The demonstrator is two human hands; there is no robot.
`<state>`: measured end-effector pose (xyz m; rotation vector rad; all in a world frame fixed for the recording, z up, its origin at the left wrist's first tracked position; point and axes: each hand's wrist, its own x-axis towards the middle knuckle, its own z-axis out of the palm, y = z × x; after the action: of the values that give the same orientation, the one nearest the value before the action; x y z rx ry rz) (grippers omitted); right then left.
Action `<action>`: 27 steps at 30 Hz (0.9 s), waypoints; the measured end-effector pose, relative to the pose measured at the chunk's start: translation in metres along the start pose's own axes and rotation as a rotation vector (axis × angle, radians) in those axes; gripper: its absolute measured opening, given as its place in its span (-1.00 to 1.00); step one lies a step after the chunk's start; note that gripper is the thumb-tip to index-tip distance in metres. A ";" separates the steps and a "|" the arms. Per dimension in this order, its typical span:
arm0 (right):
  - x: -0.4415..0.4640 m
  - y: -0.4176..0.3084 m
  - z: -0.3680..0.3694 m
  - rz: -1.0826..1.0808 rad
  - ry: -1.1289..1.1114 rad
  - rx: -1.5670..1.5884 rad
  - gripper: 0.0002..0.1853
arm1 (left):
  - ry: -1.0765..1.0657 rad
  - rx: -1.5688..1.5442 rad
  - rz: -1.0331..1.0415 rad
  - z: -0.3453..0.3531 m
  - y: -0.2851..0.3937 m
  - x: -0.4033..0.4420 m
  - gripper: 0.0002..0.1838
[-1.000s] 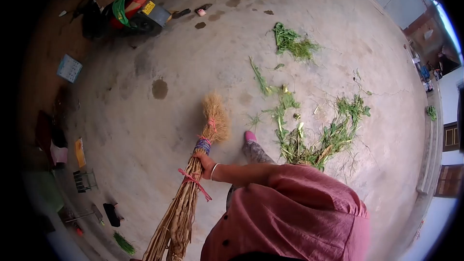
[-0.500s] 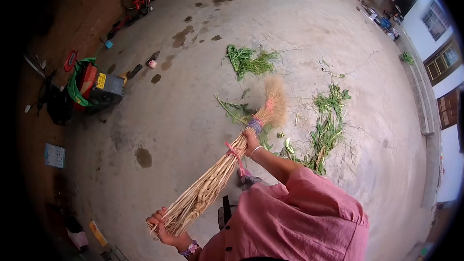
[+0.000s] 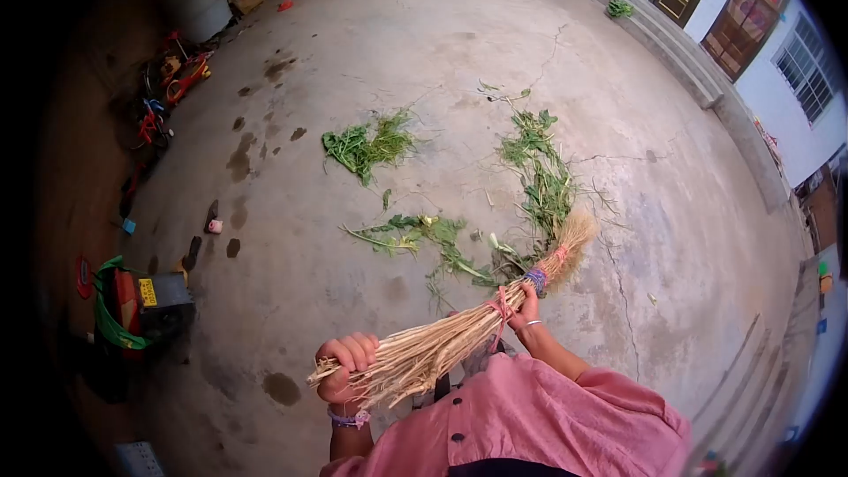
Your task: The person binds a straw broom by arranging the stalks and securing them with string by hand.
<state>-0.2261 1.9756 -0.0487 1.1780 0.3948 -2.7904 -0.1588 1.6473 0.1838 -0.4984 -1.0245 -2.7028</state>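
Below us spreads a concrete yard (image 3: 424,62), cracked and blotched with dark damp patches, seen from head height. Along its right side we see a white building (image 3: 764,106) with doors, a barred window and a raised ledge. At the far left stands a pale tub (image 3: 199,2); nearer, at the left edge, we make out a red vehicle (image 3: 128,300) draped in green and bearing a yellow plate.

On the ground ahead of us, a long strip of cut greens (image 3: 543,168) runs away from the wearer, with looser stems (image 3: 446,234) to its left and a separate heap (image 3: 367,146) beyond them. Across the front of the wearer's pink shirt (image 3: 530,415) slants a broom (image 3: 442,344) of bundled stalks, its bristles to the right, over the near end of the strip in our view; whether they touch the ground we cannot tell.

The left hand (image 3: 347,362) makes a fist around the stalk ends, while the right hand (image 3: 526,307) is closed around the bundle just below a purple binding (image 3: 536,279), some of its fingers hidden from us. A pink tie (image 3: 502,305) circles the stalks beside it. At the wrists we spot a purple bracelet (image 3: 349,418) and a white bangle (image 3: 530,324).
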 end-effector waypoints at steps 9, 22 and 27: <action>-0.102 -0.051 -0.174 0.027 0.316 -0.001 -0.61 | -0.310 -0.202 -0.469 0.078 -0.095 0.028 -0.81; 0.090 -0.046 0.040 0.318 -0.020 0.061 -0.67 | -0.369 0.499 -0.007 0.141 -0.091 0.056 -0.76; 0.094 -0.067 0.137 0.240 -0.227 -0.014 -0.76 | -0.353 0.644 0.239 0.158 -0.088 0.058 -0.74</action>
<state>-0.3988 2.0045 -0.0105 0.8304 0.2352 -2.6647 -0.2018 1.8139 0.2638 -0.9025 -1.7023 -1.9574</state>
